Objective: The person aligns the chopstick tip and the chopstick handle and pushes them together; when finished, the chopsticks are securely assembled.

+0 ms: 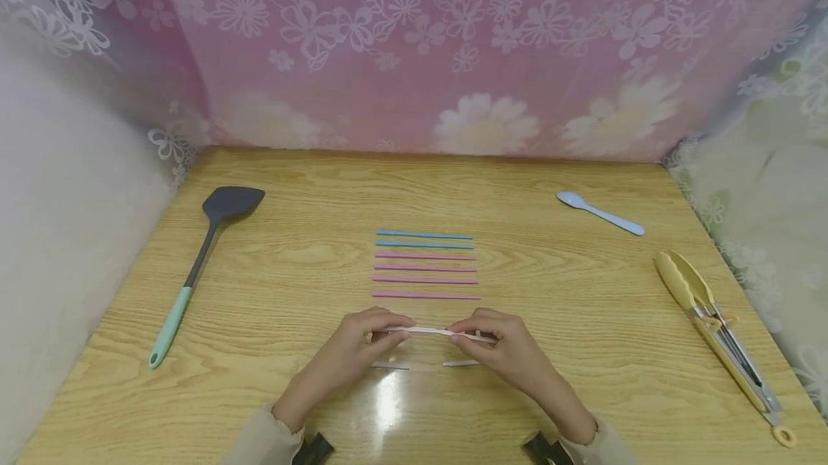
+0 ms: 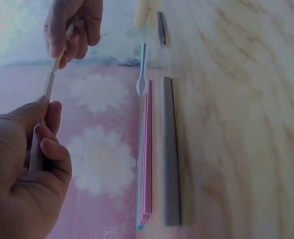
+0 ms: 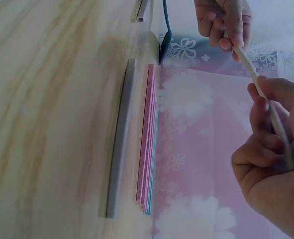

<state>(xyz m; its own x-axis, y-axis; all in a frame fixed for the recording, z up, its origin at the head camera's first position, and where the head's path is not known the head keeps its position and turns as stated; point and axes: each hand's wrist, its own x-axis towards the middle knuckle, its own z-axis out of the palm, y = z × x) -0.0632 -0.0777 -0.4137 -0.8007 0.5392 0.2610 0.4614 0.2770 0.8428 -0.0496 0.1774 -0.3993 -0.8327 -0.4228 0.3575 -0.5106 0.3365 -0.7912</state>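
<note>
My left hand [image 1: 362,339] and right hand [image 1: 501,346] pinch a thin white chopstick [image 1: 428,330] between thumbs and fingertips, just above the table. It bends slightly in line near the right fingertips; whether it is one stick or two overlapping, I cannot tell. Below the hands lie pale grey chopsticks [image 2: 170,149], partly hidden in the head view, with a gap between a left piece [image 1: 394,366] and a right piece [image 1: 456,364]. Beyond the hands, two blue chopsticks [image 1: 423,235] and several pink chopsticks [image 1: 425,295] lie in parallel rows, thicker ends to the left.
On the left of the wood-patterned table [image 1: 291,185] lies a dark spatula [image 1: 229,203] with a mint handle. A light blue spoon [image 1: 601,213] rests at back right, and yellow-tipped tongs [image 1: 718,335] lie along the right edge. Floral cloth [image 1: 420,77] hangs behind.
</note>
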